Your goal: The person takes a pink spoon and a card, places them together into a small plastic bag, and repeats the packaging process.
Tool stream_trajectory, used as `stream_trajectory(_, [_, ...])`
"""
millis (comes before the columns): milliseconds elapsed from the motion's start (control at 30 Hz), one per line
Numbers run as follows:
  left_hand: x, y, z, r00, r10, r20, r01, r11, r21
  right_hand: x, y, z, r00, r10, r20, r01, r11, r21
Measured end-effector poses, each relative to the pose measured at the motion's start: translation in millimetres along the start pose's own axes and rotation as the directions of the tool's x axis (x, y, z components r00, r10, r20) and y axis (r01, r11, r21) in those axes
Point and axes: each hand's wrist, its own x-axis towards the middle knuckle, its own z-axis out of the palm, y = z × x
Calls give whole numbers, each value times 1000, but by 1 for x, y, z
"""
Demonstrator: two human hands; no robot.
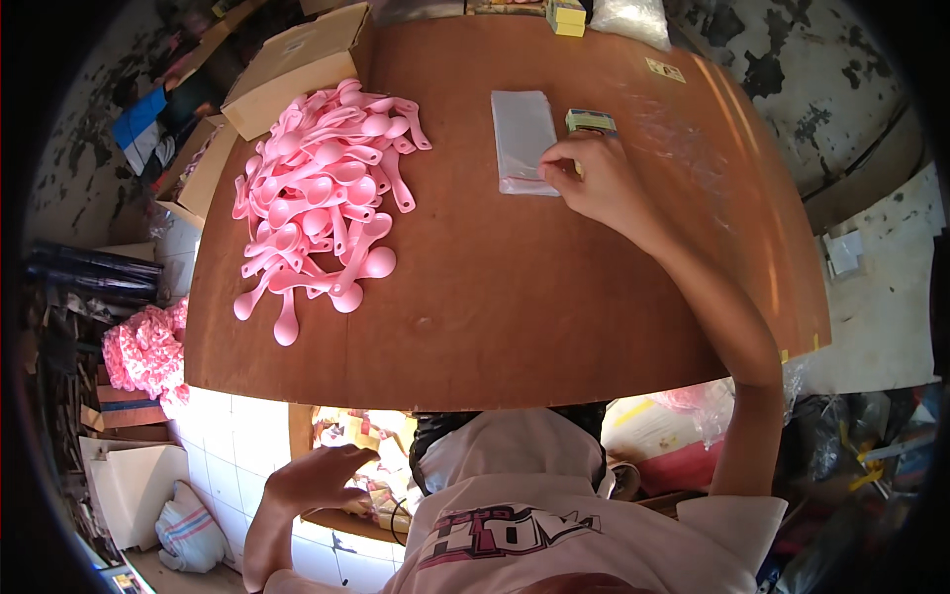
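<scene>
My right hand reaches across the brown table, thumb and forefinger pinched together over the right edge of a stack of clear plastic bags. Whatever those fingertips may hold is too small to make out. Just beyond the knuckles sits a small yellow-and-green stack of labels or cards, partly covered by the hand. My left hand hangs below the table's near edge, fingers apart and nothing visible in it. Under it is an open box of yellow and red printed packets. Pink plastic spoons lie heaped on the table's left side.
A cardboard box stands at the table's far left corner. Along the far edge are a yellow block and a clear bag of white material. One printed card lies far right. A white sack rests on the floor.
</scene>
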Motion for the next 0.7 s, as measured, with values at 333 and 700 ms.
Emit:
stream_trajectory(333, [85,128,-158,717,596,-362,-609,788,93,22,31,6,971,204,124,-178,966,-190])
stream_trajectory(700, [193,135,-228,416,622,-663,-235,778,583,27,10,-6,972,186,141,-159,970,-186])
